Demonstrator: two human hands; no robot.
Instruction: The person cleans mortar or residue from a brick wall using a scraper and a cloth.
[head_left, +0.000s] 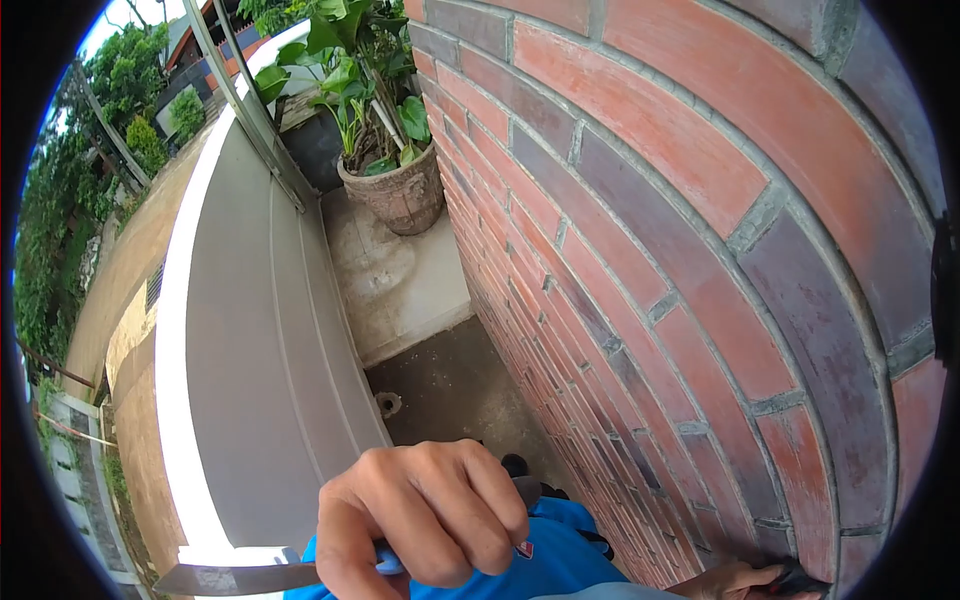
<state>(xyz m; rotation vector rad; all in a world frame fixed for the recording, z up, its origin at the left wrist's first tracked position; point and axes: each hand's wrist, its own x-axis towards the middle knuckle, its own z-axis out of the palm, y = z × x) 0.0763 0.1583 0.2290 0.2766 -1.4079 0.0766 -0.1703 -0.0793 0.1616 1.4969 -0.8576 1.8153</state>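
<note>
My left hand (425, 510) is at the bottom centre, its fingers curled round the blue handle (388, 562) of a tool. The tool's flat metal blade (230, 578) points left, beside a white edge. A dark rounded piece (528, 489) shows at the other side of the fist. At the lower right, my right hand (735, 580) is by the foot of the brick wall (680, 370), fingers closed on a dark thing (798, 582) that I cannot make out. Much of that hand is cut off by the view's edge.
A potted plant (400, 195) stands on a pale ledge (395, 280) between the bricks and a grey parapet (265, 350). Metal poles (245, 110) rise by the parapet. Below lies a dark floor with a round hole (388, 404). Trees and a path are beyond.
</note>
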